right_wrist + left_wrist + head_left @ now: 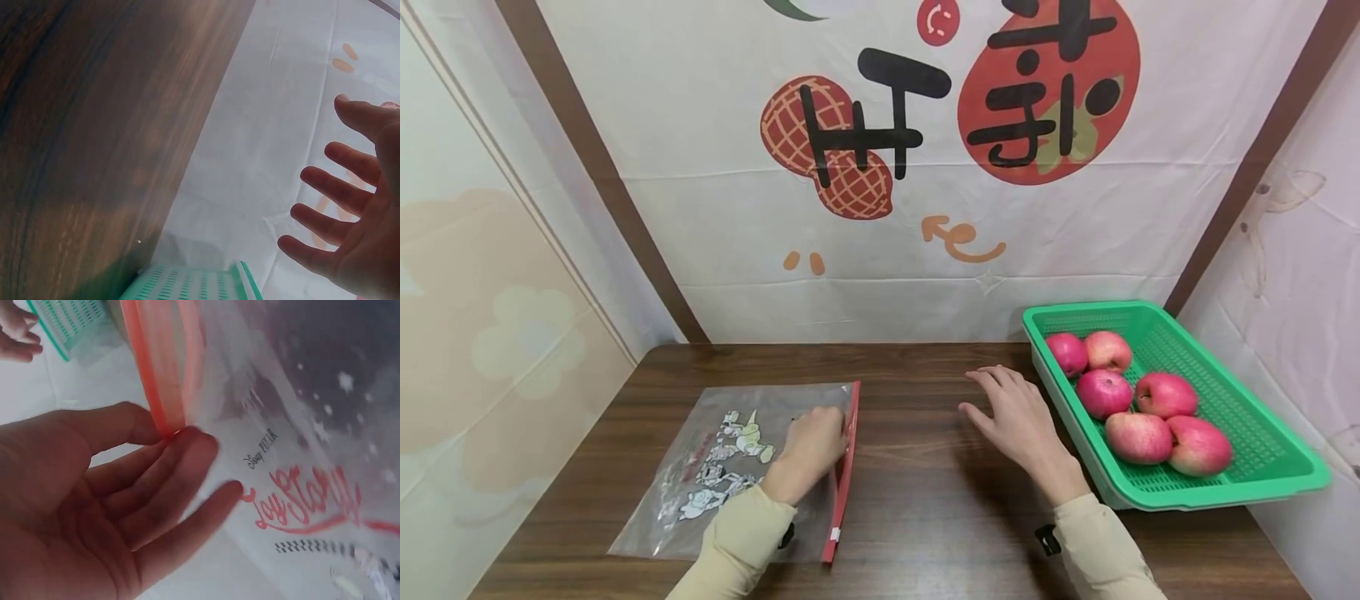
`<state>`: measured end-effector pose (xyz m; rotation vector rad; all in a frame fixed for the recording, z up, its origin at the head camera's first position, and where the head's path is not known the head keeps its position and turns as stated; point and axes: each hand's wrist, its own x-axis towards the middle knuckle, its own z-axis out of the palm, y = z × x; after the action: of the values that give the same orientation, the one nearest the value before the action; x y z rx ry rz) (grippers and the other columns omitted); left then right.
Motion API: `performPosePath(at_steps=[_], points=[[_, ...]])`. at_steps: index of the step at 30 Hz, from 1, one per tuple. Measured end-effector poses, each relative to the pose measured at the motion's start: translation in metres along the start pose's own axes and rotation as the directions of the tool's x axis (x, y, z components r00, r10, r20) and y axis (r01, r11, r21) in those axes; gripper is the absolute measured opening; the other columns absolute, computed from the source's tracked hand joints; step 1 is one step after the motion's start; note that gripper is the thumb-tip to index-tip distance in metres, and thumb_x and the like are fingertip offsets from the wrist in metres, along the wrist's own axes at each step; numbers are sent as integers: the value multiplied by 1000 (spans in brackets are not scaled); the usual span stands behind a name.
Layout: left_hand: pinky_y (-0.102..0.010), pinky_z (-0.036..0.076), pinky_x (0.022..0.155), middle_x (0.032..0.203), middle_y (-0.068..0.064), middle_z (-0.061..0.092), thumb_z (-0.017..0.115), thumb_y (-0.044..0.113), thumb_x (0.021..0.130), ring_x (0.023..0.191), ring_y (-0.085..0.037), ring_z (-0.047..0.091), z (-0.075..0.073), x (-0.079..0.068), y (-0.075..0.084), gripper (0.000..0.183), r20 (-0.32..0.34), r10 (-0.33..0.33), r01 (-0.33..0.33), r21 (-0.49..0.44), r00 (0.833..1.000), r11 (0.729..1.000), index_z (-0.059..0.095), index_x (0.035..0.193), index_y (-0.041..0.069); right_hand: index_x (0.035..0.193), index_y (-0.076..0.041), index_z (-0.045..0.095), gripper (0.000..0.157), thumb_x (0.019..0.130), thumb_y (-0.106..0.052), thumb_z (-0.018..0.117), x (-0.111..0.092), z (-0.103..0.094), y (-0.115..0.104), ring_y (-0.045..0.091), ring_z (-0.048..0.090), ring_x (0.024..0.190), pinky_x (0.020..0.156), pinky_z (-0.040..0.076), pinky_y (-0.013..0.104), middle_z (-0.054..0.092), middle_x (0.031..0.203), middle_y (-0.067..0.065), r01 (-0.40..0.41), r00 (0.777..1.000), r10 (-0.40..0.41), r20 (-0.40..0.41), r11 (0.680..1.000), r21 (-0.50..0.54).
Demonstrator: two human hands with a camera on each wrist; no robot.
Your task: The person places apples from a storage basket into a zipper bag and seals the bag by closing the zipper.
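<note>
A clear zip bag (752, 492) with cartoon figures and a red zip edge lies flat on the table at the left. My left hand (815, 440) pinches the red edge of its mouth between thumb and fingers, as the left wrist view shows closely; lettering (306, 500) is printed on the plastic there. The right hand (1017, 417) hovers over the table with fingers spread and nothing in them. Right beside it stands a green basket (1217, 367), where several red apples (1138, 437) sit along the near and left part.
The brown wooden table (917, 500) ends at a white printed curtain (910, 308) behind it. More curtain hangs at both sides. The basket's raised rim is close to the right forearm.
</note>
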<state>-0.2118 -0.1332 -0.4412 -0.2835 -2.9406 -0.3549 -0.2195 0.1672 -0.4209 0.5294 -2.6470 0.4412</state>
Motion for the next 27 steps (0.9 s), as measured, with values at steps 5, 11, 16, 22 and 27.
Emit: performPosePath(at_steps=[5, 11, 16, 22, 27], points=[[-47, 47, 50, 67, -12, 64, 67, 6, 83, 56, -30, 62, -17, 4, 4, 21, -127, 18, -23, -37, 992, 999, 58, 64, 9, 129, -14, 63, 48, 89, -40, 72, -3, -8, 1, 34, 55, 122, 96, 47, 53, 63, 124, 8, 8, 1000, -8, -19, 1000, -12], [-45, 50, 51, 78, -10, 60, 68, 2, 80, 59, -33, 62, -48, 12, 11, 4, -274, 76, -92, -46, 959, 995, 69, 78, 6, 127, -13, 64, 49, 86, -37, 75, -6, -25, 1, 35, 57, 119, 94, 49, 52, 65, 121, 9, 38, 997, -40, -61, 999, -33], [-44, 53, 52, 82, -12, 61, 68, -1, 80, 60, -31, 64, -79, 17, 15, 7, -366, 158, -175, -13, 917, 985, 72, 85, 2, 126, -11, 64, 50, 85, -36, 77, -6, -47, 3, 34, 58, 117, 95, 49, 52, 64, 122, 11, 54, 994, -57, -92, 998, -37], [-43, 56, 55, 87, -16, 64, 69, -2, 81, 65, -33, 67, -108, 22, 18, 12, -407, 241, -250, 33, 881, 968, 73, 92, -3, 127, -10, 63, 50, 86, -36, 75, -7, -81, 5, 32, 59, 117, 95, 49, 52, 64, 124, 10, 72, 991, -74, -113, 997, -20], [-43, 55, 54, 89, -18, 66, 64, -6, 82, 65, -33, 67, -124, 29, 22, 13, -465, 316, -329, 54, 827, 943, 71, 93, -6, 126, -8, 64, 50, 85, -32, 77, -7, -111, 14, 33, 60, 115, 95, 49, 52, 66, 123, 11, 102, 980, -107, -167, 994, -40]])
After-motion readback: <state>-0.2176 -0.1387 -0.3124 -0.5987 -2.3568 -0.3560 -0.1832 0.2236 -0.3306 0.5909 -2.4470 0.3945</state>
